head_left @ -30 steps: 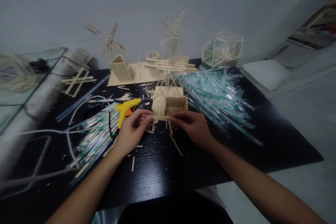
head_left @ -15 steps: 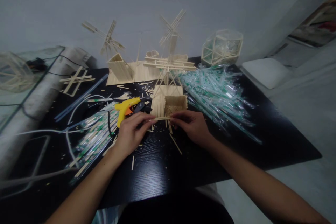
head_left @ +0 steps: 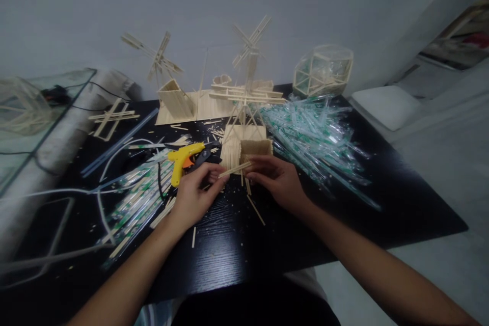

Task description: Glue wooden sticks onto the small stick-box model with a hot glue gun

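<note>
Thin wooden sticks [head_left: 235, 168] lie side by side, slanting up to the right between my two hands. My left hand [head_left: 194, 196] pinches their left end between thumb and fingers. At the other end, my right hand [head_left: 278, 182] has its thumb and fingertips closed on them. Just behind is a small open box of wooden sticks [head_left: 256, 147], joined to a stick-covered base [head_left: 231, 150] that bears a windmill-like frame [head_left: 246, 96]. The yellow glue gun [head_left: 185, 157] lies beyond my left hand. The exact number of sticks I hold is hard to make out.
Plastic-wrapped sticks are heaped at right [head_left: 317, 132] and left [head_left: 141, 198]. A second windmill model [head_left: 175, 99] and a clear-sided polyhedron [head_left: 324, 71] stand at the back. A white cable [head_left: 100, 204] loops at left. Loose sticks [head_left: 255, 210] and scraps litter the black table [head_left: 305, 244].
The held sticks have tilted, their right end rising and their left end dropping slightly. My left hand's fingers have shifted a little; both hands still hold the sticks.
</note>
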Tool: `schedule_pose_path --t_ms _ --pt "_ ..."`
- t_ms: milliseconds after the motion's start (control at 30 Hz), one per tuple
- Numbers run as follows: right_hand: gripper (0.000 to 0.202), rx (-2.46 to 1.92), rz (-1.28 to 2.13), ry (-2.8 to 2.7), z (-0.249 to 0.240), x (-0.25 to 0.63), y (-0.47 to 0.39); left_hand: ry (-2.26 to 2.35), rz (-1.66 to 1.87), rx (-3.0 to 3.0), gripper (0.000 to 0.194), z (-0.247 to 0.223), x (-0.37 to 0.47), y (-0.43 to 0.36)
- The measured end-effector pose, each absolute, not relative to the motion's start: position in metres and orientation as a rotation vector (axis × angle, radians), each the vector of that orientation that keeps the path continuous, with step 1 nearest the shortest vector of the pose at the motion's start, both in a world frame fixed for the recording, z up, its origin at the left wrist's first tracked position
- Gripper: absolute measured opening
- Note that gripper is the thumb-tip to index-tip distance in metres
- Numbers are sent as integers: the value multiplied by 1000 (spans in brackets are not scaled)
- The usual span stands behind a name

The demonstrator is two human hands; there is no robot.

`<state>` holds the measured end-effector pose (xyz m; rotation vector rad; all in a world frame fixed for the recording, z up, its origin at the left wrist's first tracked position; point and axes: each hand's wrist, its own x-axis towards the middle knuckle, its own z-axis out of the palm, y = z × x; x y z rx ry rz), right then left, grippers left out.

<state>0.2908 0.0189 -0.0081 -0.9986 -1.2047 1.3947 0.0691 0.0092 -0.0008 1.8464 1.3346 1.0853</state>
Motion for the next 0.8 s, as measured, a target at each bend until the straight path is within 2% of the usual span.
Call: schedule_pose_path --t_ms 200,533,667,800 --pt "26 -1005 1519 -1255 -5 287 16 1301 1050 1754 17 1 77 1" --pt "29 -1009 1490 -1323 -4 286 13 1219 921 1922 15 -4 82 -6" --pt "28 -1049 1417 -1397 -5 287 12 1182 820 2009 22 2 80 -5" --pt "28 -1066 1384 -1522 -5 289 13 1240 812 2035 17 9 78 -1"
